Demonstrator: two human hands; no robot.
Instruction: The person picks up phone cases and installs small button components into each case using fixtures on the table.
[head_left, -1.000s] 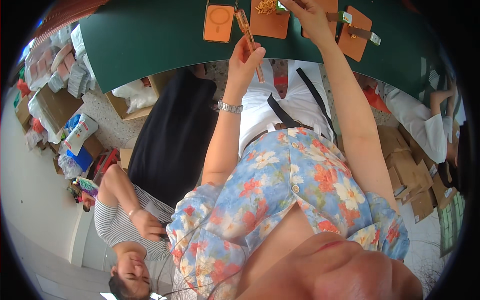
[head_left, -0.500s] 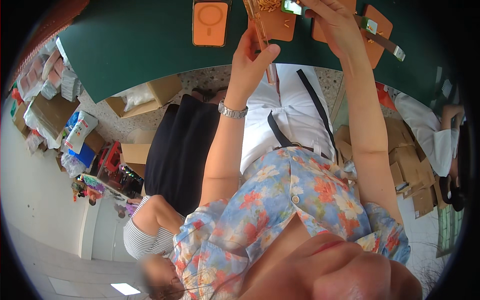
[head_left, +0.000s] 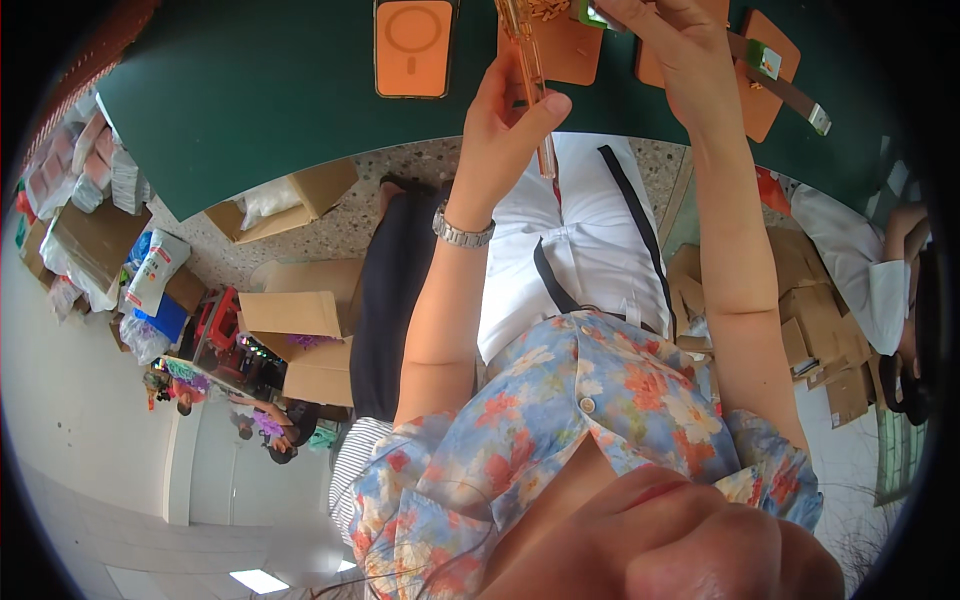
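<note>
The left hand, a metal watch on its wrist, was clamped on a clear, orange-tinted phone case, thumb and fingers pinching its edge so the case stood edge-on toward the camera, above the near rim of the green table. The right hand was closed around the upper end of the same work near the top of the view; a small green piece showed just beside its fingers, though exactly what it gripped could not be told. An orange case with a ring mark lay flat on the table to the left, well apart from the hands. More orange cases lay to the right, one crossed by a strip with a green tag. Cardboard boxes stood on the floor beyond the table.
</note>
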